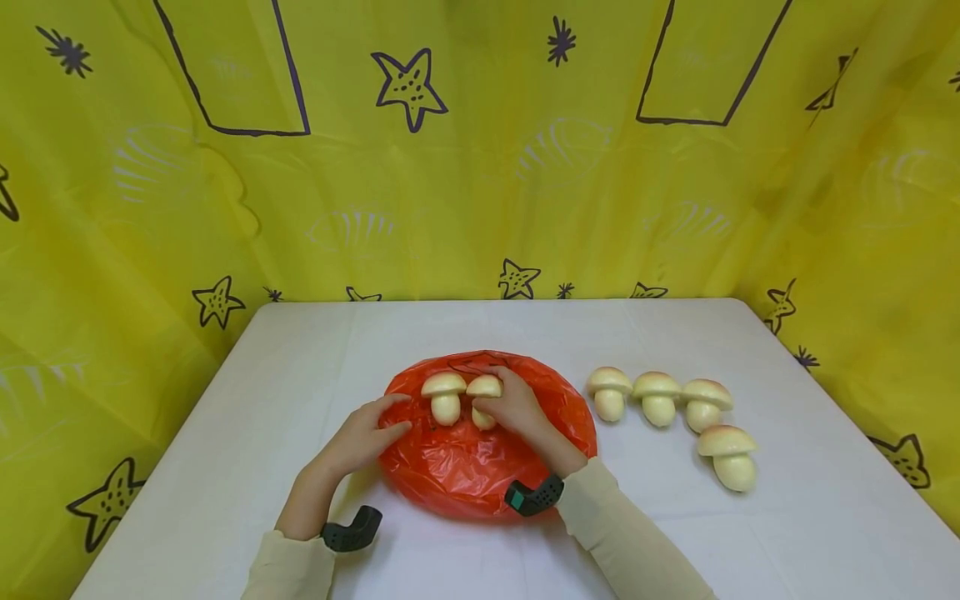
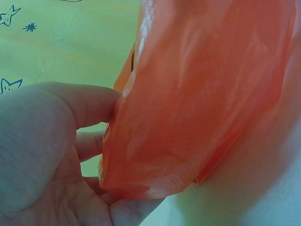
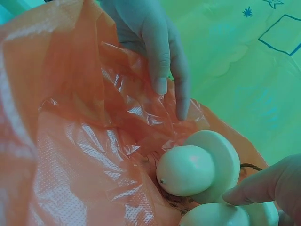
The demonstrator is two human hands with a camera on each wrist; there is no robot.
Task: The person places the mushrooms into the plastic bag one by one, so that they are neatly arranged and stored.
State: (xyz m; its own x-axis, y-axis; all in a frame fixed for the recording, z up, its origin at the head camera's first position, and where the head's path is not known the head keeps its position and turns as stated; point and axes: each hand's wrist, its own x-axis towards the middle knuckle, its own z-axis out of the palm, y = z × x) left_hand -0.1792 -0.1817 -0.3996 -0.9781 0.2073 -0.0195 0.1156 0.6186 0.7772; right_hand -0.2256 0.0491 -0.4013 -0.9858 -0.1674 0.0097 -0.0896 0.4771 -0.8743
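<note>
On my head feed, right hand point(image 1: 519, 406) pinches a mushroom point(image 1: 483, 387) at the red bag's point(image 1: 465, 471) mouth, cap at 12 o'clock, stem tip at 6, long axis running roughly 12-to-6. Second mushroom point(image 1: 445, 408) just beside it at 9 o'clock, same heading; can't tell if fingers touch that one too. Right wrist feed: both stems point toward 9, thumb at the join.

Left hand point(image 1: 369, 433) wide, thumb and finger apart at the bag's 9 o'clock edge; my right wrist feed has two of its fingers straight, inside the bag.

Four mushrooms point(image 1: 657, 398) on the white table point(image 1: 315, 350), at the bag's 2 to 3 o'clock: three in a row, stems about 6, and the nearest one tilted, stem toward 5. Yellow curtain point(image 1: 450, 183) at 12.
</note>
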